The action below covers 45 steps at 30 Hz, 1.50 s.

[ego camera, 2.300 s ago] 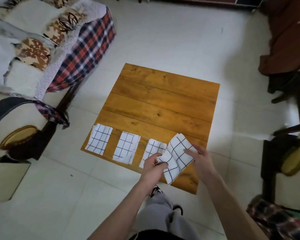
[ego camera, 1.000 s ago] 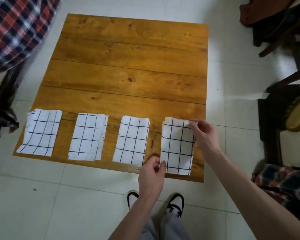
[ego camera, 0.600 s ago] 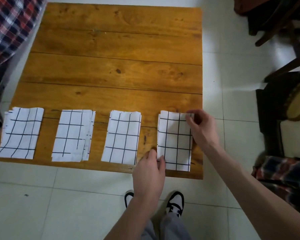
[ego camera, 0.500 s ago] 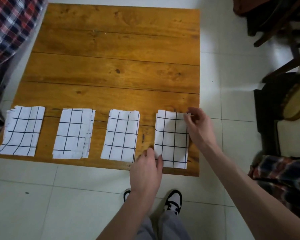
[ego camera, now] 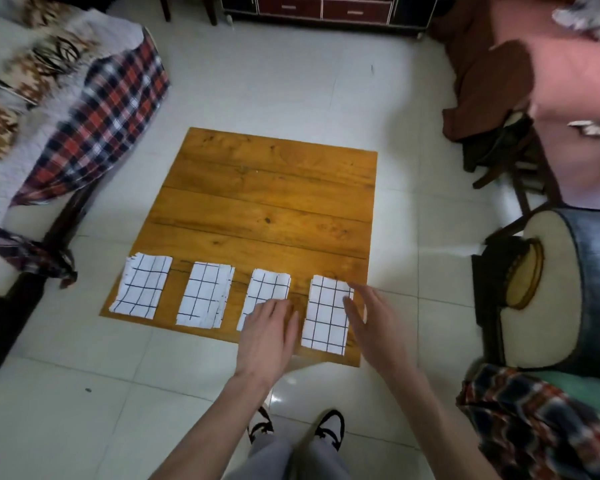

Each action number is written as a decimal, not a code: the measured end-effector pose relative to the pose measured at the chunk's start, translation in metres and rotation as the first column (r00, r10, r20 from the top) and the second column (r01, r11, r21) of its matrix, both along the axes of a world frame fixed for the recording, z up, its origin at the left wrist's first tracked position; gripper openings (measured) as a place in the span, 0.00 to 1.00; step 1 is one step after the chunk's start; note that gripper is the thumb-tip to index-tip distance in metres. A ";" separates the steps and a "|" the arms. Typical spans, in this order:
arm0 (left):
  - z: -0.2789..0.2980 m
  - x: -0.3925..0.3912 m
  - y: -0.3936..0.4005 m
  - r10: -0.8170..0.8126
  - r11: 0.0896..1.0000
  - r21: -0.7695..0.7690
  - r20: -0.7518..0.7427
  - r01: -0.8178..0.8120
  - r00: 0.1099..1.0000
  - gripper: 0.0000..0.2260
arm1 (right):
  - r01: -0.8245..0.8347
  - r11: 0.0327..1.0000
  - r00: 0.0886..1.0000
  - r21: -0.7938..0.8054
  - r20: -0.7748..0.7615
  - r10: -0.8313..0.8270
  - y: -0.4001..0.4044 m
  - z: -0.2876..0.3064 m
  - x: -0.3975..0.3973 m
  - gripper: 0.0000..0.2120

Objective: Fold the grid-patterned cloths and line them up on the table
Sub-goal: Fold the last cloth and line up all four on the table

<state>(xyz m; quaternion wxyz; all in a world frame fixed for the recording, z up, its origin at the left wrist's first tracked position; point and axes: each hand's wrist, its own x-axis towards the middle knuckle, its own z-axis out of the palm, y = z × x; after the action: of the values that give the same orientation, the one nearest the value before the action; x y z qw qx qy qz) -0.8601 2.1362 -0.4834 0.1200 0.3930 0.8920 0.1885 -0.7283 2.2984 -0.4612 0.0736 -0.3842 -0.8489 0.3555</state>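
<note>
I see four folded grid-patterned cloths point(ego camera: 327, 315) lined along the wooden table point(ego camera: 267, 202) at its 6 o'clock edge. My left hand point(ego camera: 269, 336) and right hand point(ego camera: 369, 320) hover apart, fingers relaxed, flanking the rightmost cloth. At 10 o'clock lies a plaid blanket point(ego camera: 101, 116) above the tiled floor point(ego camera: 291, 74).

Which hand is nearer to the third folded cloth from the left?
Left. The left hand lies over the near end of the third cloth; the right hand is beyond the fourth cloth, at its right edge.
</note>
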 end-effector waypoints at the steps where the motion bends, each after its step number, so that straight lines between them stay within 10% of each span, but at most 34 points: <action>1: 0.014 -0.003 -0.006 -0.001 1.000 0.021 -0.020 0.001 1.000 0.15 | -0.039 0.997 0.999 0.063 0.024 0.037 -0.009 0.011 0.000 0.20; 21: 0.174 -0.158 -0.179 0.005 0.968 0.243 -0.292 0.069 0.956 0.20 | -0.070 0.856 0.997 0.512 0.074 0.037 -0.185 0.166 -0.117 0.32; 45: 0.134 -0.300 -0.260 -0.031 0.985 0.151 -0.304 0.080 0.952 0.24 | -0.037 0.919 0.999 0.393 0.031 0.027 -0.281 0.111 -0.273 0.32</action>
<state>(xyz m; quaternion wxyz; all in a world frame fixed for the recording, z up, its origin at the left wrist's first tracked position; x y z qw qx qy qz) -1.1605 1.8762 -0.3499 -0.0442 0.4506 0.8701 0.1947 -1.0009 2.0176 -0.3507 0.1330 -0.3522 -0.9099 0.1740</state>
